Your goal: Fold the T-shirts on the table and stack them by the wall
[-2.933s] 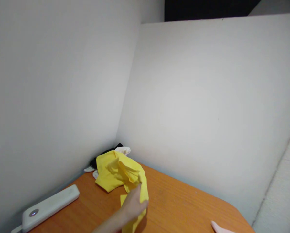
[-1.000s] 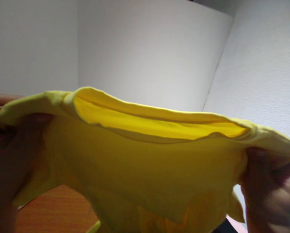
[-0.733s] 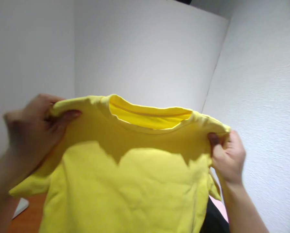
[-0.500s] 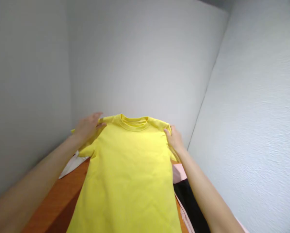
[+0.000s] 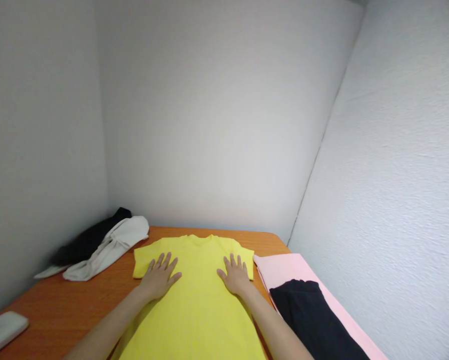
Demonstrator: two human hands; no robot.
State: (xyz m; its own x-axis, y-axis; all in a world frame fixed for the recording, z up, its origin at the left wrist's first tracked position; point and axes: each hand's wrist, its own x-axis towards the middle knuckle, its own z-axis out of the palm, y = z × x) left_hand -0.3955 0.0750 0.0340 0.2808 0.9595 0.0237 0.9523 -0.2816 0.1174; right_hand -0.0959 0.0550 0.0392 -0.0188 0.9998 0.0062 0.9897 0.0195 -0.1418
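Note:
A yellow T-shirt [image 5: 194,310] lies spread on the wooden table, its collar toward the back wall and a short sleeve out to each side. My left hand [image 5: 159,278] rests flat on its left chest area, fingers spread. On the opposite side, near the right sleeve, my right hand [image 5: 235,275] also lies flat with fingers apart. Neither hand grips the cloth. The shirt's lower part runs out of the bottom of the view.
Bare wood of the table [image 5: 59,305] shows at left. A white garment [image 5: 111,245] and a black garment [image 5: 92,237] lie crumpled at the back left, a white object [image 5: 4,330] at front left. At right, black folded cloth [image 5: 314,320] lies on pink cloth [image 5: 280,265].
The yellow T-shirt, held up by its shoulders before, now lies on the table. Both hands have come down, let go of the shoulders and lie flat on the cloth.

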